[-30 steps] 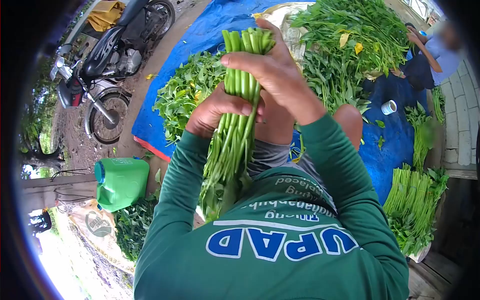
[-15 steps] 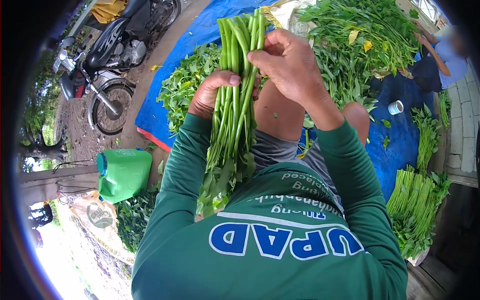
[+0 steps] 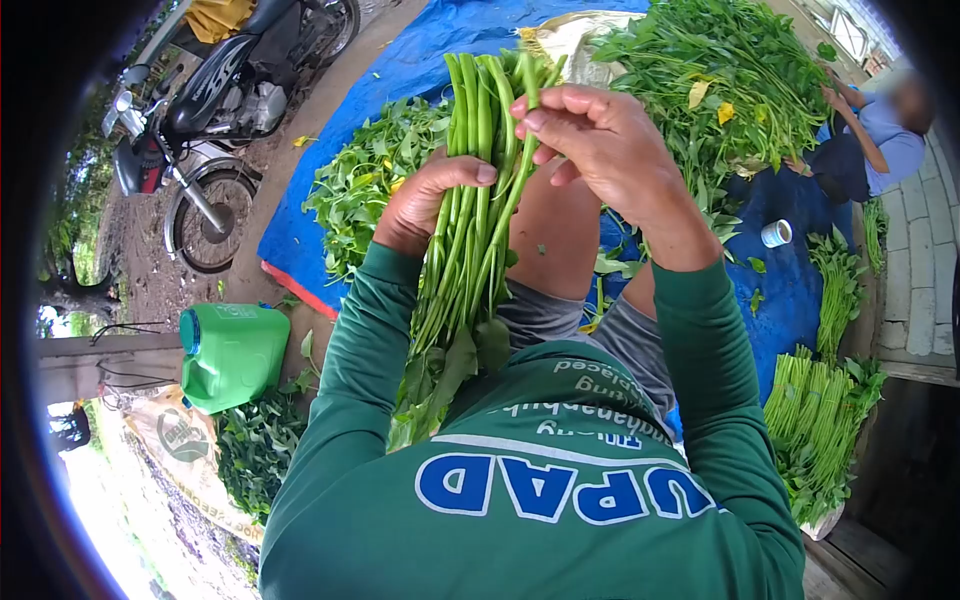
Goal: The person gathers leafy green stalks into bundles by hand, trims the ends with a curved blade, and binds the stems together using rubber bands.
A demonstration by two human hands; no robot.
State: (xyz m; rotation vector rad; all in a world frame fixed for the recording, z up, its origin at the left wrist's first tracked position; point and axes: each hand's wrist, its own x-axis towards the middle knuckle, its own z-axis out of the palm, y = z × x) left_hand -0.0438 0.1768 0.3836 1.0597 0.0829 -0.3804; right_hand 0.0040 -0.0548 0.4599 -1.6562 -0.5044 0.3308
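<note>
A bunch of water spinach (image 3: pixel 470 220) stands in front of my chest, its cut stem ends up and its leaves hanging down against my shirt. My left hand (image 3: pixel 425 200) is closed around the stems, with the thumb lying across the front. At the upper right of the bunch, my right hand (image 3: pixel 605 145) pinches a single water spinach stem (image 3: pixel 530 85) between thumb and fingers. That stem leans slightly away from the others, and its tip is blurred.
A blue tarp (image 3: pixel 400 70) carries a loose pile of greens (image 3: pixel 710 80) and bundled stems (image 3: pixel 815 430). A can (image 3: pixel 776 233) lies on it. Left are a green jug (image 3: pixel 235 355) and a motorcycle (image 3: pixel 215 110). Another person (image 3: pixel 890 130) sits at upper right.
My right hand has moved slightly right and down, its fingers now more spread from the bunch. The bunch has dropped a little in view, and one stem tilts outward.
</note>
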